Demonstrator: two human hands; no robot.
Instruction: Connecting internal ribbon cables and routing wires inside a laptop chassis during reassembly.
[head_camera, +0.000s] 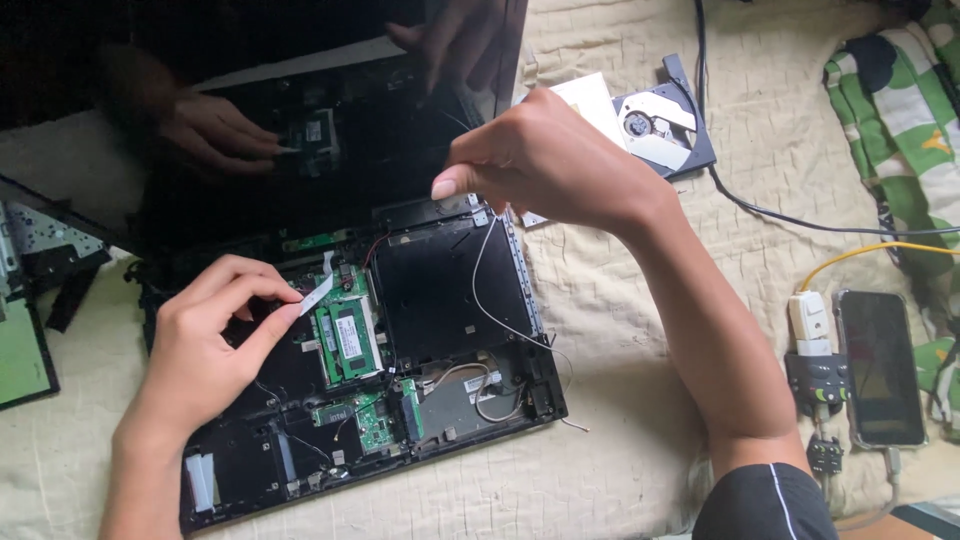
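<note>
While our left hand (205, 345) rests over the opened black laptop base (450, 290), its thumb and forefinger are pinched together on the free end of a thin white flat ribbon cable (318, 291), which rises from the board just beyond those fingertips. Directly under and to the right of the pinch lie the green memory modules (347, 338). Our right hand (540, 160) hovers above the far edge of the base, fingers curled together; we cannot tell whether they grip anything. Below its knuckles a thin white antenna wire (490, 300) trails across the black drive bay cover. Well off to the right of both hands sit a removed optical disc drive (665, 125) and a dark smartphone (880, 368).
</note>
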